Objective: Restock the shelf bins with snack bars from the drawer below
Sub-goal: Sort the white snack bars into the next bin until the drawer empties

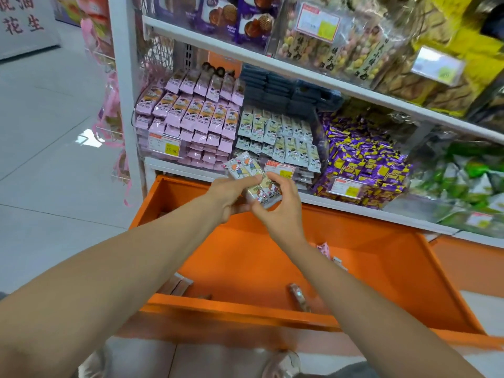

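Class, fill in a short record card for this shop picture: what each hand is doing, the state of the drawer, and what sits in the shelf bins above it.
Left hand: grips a bundle of pale snack bars
Right hand: pinches bars in the same bundle
Drawer: orange, pulled open, a few loose bars inside
Shelf bins, left to right: pink bars, pale green bars, purple and yellow packets
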Tool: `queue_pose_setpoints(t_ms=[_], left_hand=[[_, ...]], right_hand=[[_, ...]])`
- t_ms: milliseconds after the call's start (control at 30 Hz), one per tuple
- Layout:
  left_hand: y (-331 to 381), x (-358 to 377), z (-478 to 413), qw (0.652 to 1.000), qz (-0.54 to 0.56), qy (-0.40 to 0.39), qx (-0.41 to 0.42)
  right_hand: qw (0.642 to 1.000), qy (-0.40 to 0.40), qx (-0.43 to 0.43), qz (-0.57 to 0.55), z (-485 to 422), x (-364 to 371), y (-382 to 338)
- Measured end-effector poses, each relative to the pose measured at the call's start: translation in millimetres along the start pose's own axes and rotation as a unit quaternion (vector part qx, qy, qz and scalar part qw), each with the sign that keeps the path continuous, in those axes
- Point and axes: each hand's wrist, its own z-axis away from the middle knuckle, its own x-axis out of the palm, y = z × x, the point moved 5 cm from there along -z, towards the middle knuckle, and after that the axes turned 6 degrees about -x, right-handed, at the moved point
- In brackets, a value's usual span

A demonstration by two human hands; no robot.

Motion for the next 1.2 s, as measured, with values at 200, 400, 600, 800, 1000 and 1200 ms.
queue_pose_setpoints(t_ms=[200, 400, 600, 800, 1000, 1200], left_hand=[[56, 23, -6, 0.947, -0.252, -0.005, 0.198], [105, 15, -38, 0.649, -0.575, 0.127, 0.482], [104, 15, -78, 0.569, -0.672, 0.112, 0.461], [100, 13, -91, 0.554, -0.664, 0.108, 0.490], [99, 16, -89, 0.556, -0.663, 0.112, 0.489], [101, 10, -61, 0.554, -0.637, 0.117, 0.524]], right_hand=[[0.991, 0.120, 0.063, -0.019, -45, -36, 19], [0.969, 0.205, 0.130, 0.049, -103, -62, 49], [0.967, 0.150, 0.152, 0.136, -147, -40, 66], [0.974, 0.122, 0.137, 0.134, -155, -21, 75], [0.974, 0.072, 0.140, 0.162, -155, -22, 74], [0.978, 0.088, 0.105, 0.156, -141, -26, 49]])
